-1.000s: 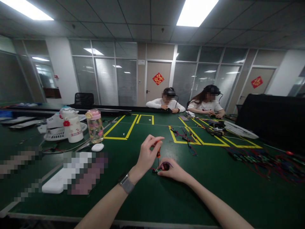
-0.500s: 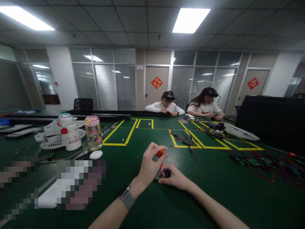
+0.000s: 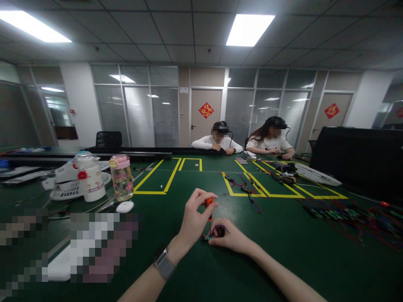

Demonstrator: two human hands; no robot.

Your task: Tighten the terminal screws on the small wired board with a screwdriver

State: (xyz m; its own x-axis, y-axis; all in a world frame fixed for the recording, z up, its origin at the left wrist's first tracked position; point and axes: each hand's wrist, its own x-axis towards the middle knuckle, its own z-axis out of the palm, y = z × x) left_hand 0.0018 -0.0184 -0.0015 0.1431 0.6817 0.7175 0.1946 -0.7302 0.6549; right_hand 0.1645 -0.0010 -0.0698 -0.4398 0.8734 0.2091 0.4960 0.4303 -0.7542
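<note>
My left hand (image 3: 195, 218) pinches the orange handle of a small screwdriver (image 3: 208, 208) held upright, its tip down on a small wired circuit part (image 3: 210, 235) on the green table (image 3: 220, 268). A watch sits on my left wrist. My right hand (image 3: 231, 237) lies on the table with its fingers closed on that part, pressing it down next to the screwdriver tip.
Two white and pink bottles (image 3: 121, 178) and a white fan (image 3: 72, 184) stand at the left. Yellow tape boxes (image 3: 163, 178) mark the table. Piles of red and black wired parts (image 3: 349, 212) lie at the right. Two people (image 3: 220, 140) work at the far edge.
The view has tilted slightly. My left fingers have turned on the screwdriver handle, and both hands stay at the same spot on the part.
</note>
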